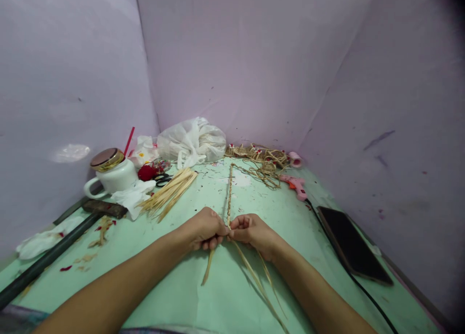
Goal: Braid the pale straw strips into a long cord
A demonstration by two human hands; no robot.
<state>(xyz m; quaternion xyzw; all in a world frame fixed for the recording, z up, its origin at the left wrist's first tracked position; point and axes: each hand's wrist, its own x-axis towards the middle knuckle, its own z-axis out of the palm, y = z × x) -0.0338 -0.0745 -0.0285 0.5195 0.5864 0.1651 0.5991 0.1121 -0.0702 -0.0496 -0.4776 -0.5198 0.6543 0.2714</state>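
Observation:
A thin braid of straw-coloured fibre [229, 193] runs from my fingers straight away from me across the pale green surface. My left hand [208, 229] is closed at its near end, thumb and forefinger pinched on the strands. Opposite it, my right hand [250, 231] pinches the strands too, and the fingertips of both hands nearly meet. Loose fibre strands [250, 271] trail toward me from below the hands, one under the left and longer ones by the right. The exact crossing of the strands is hidden by my fingers.
To the left lie a bundle of dry fibre strips [170, 191], black scissors [162, 180], a white mug [118, 177] and a hammer [103, 209]. Behind are a white plastic bag [192, 140] and coiled braid [267, 167]. A pink glue gun [296, 184] and a phone [352, 244] lie right.

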